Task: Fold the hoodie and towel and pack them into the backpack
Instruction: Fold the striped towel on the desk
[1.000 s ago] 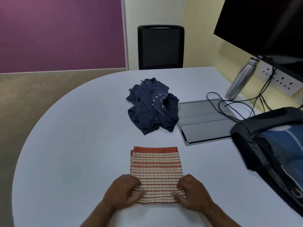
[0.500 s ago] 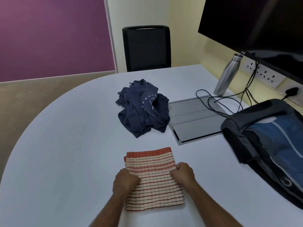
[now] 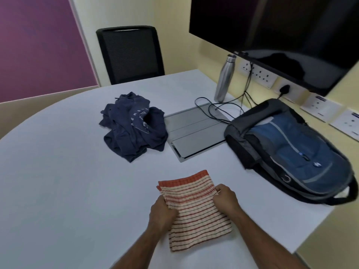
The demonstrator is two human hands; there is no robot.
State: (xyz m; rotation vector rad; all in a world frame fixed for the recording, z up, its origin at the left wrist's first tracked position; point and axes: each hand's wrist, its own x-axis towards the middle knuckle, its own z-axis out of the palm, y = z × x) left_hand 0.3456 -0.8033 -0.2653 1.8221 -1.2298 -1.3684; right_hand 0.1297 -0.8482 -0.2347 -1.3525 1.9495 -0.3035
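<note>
A folded cream towel [image 3: 196,208] with red stripes lies on the white table [image 3: 58,181] close to me. My left hand [image 3: 162,212] grips its left edge and my right hand [image 3: 225,199] grips its right edge, both near the middle of the fold. A crumpled navy hoodie [image 3: 134,125] sits in a heap further back, apart from both hands. The blue and black backpack [image 3: 295,152] lies on its side at the right, its top opening facing the table's middle.
A grey tablet case [image 3: 196,133] lies between hoodie and backpack, with black cables [image 3: 219,109] across it. A steel bottle [image 3: 224,78] stands by the wall sockets under a dark monitor [image 3: 281,35]. A black chair [image 3: 132,53] is at the far edge.
Both hands slid from the towel's near edge up to its sides and closed on it. The towel has turned a little to the right, and my view swung right toward the backpack.
</note>
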